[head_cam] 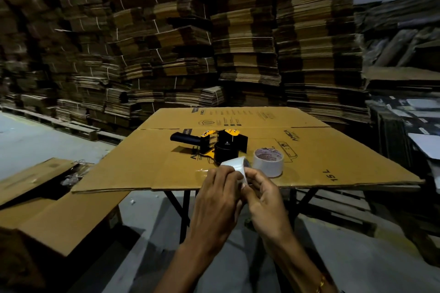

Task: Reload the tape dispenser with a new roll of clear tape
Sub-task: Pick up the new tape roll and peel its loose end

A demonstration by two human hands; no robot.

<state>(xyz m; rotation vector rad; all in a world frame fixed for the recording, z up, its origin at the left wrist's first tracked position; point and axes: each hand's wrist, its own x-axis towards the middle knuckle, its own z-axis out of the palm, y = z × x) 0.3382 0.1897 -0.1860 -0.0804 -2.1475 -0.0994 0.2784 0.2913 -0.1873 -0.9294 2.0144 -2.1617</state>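
Note:
A black and yellow tape dispenser (pixel 212 144) lies on its side on a flattened cardboard sheet (pixel 333 164), handle pointing left, its hub bare. Both hands hold a roll of clear tape (pixel 235 166) just above the sheet's near edge. My left hand (pixel 216 200) grips the roll from the left, fingers curled over its rim. My right hand (pixel 262 200) pinches at the roll's lower right side with thumb and fingertips. A second tape roll (pixel 268 162) stands flat on the sheet just right of the held one.
The cardboard sheet rests on a folding table with black legs (pixel 183 211). Another cardboard box (pixel 54 211) sits low at the left. Tall stacks of flattened cartons (pixel 214 43) fill the background. Dark printed packs (pixel 409 121) stand at the right.

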